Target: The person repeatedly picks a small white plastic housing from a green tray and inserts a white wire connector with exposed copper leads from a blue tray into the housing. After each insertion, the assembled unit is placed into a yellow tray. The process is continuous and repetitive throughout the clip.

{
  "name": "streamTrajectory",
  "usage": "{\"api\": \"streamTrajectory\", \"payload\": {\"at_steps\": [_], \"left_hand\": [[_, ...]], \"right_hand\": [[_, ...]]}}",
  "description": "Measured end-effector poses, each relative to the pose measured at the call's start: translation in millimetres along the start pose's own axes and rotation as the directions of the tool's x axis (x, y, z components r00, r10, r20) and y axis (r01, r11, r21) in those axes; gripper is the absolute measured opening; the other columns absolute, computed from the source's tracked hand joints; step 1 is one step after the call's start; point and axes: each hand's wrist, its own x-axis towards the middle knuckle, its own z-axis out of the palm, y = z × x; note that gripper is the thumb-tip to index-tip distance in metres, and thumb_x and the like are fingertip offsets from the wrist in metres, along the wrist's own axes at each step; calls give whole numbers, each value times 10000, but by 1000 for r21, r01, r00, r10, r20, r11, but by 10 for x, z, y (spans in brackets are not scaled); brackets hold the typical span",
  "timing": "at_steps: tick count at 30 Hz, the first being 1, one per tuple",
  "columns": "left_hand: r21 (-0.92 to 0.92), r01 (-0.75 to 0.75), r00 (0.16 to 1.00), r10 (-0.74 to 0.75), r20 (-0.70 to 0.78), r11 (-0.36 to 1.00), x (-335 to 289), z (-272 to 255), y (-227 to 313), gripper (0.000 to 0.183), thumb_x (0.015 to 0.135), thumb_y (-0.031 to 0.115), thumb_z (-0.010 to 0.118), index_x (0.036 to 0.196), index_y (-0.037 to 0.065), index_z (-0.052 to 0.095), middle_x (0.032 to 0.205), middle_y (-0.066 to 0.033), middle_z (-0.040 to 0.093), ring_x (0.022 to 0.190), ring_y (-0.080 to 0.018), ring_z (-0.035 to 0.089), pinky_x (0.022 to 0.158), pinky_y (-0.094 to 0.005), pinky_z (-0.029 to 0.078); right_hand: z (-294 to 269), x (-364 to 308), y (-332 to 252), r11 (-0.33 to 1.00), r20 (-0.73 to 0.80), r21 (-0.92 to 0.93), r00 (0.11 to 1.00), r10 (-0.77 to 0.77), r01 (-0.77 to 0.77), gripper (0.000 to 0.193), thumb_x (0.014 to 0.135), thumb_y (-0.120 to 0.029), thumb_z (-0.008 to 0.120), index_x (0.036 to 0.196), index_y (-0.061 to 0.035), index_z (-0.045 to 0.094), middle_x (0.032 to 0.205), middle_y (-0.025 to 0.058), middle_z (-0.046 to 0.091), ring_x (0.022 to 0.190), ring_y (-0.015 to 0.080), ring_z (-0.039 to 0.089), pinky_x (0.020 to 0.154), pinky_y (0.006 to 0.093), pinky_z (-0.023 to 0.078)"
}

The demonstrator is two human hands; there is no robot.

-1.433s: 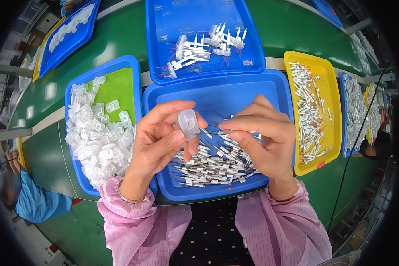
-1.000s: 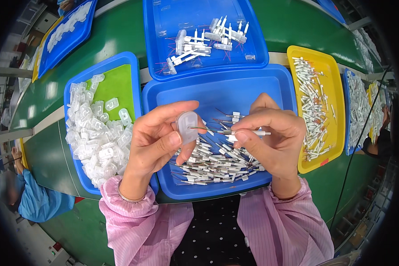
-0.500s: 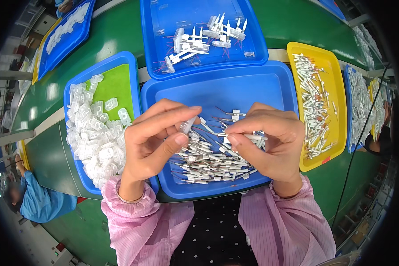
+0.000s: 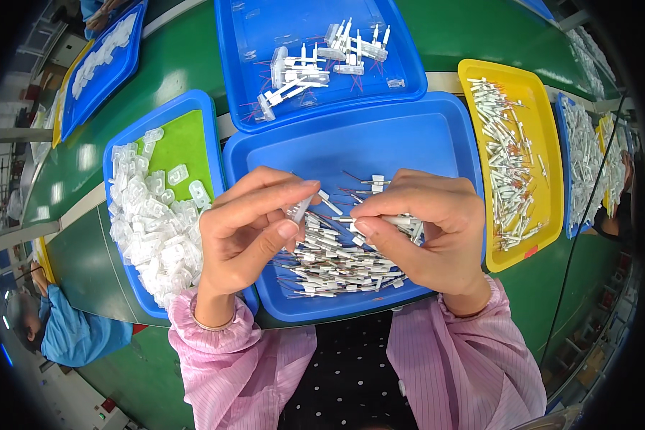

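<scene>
Above a blue tray, my left hand pinches a clear plastic housing between thumb and fingers. To its right, my right hand grips a slim white wired part between thumb and forefinger; its thin tip points left toward the housing, with a small gap between them. Fingers hide most of both pieces. Underneath lie many similar white wired parts with thin brownish wires.
A blue tray on the left carries a heap of clear housings over a green sheet. Beyond the middle tray, another blue tray bears joined white-and-clear pieces. A yellow tray with white parts stands right. A person in blue is at far left.
My right hand has moved a little left with the white wired part, bringing its tip closer to the clear housing. My left hand stays nearly in place. The whole view has shifted slightly.
</scene>
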Motion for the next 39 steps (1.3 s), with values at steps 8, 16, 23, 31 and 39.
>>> {"api": "streamTrajectory", "payload": {"at_steps": [8, 16, 23, 31, 39], "left_hand": [[-178, 26, 1000, -28, -7, 984, -23, 145, -32, 316, 783, -102, 506, 1098, -98, 514, 979, -185, 528, 706, -180, 595, 570, -247, 521], [-258, 91, 993, -108, -51, 962, -42, 183, -165, 256, 796, 13, 579, 1013, -105, 513, 834, -155, 525, 639, -223, 612, 489, -264, 523], [171, 8, 994, 11, -108, 985, -133, 204, -133, 251, 754, -97, 579, 999, -109, 525, 894, -165, 525, 720, -206, 612, 623, -275, 528], [-73, 0, 995, -7, -97, 997, -89, 112, -142, 282, 718, -45, 653, 979, -76, 552, 899, -135, 529, 789, -207, 590, 696, -281, 497], [19, 98, 937, -86, -338, 995, -44, 75, -11, 352, 743, 145, 667, 994, -70, 546, 883, -111, 562, 670, -149, 541, 592, -261, 443]], "right_hand": [[80, 4, 55, 988, -28, -147, 998, -54, 50, 106, 690, 22, 635, 787, 0, 598, 657, 106, 592, 545, 236, 551, 474, 305, 412], [138, -18, 163, 983, -3, -145, 993, -117, 115, 95, 644, 31, 641, 723, -10, 609, 601, 81, 569, 470, 181, 481, 435, 282, 354], [225, -46, 206, 935, -27, -260, 966, -256, 241, 160, 594, 75, 598, 735, 2, 579, 584, 83, 543, 467, 212, 458, 440, 301, 349], [177, -76, 137, 926, -4, -253, 957, -289, 279, 160, 645, 39, 630, 791, 5, 575, 613, 82, 559, 501, 211, 483, 458, 310, 372], [-1169, -201, 479, 280, -415, -862, 905, 89, -423, 67, 705, -28, 593, 755, 6, 623, 690, 169, 605, 614, 303, 594, 564, 343, 461]]}}
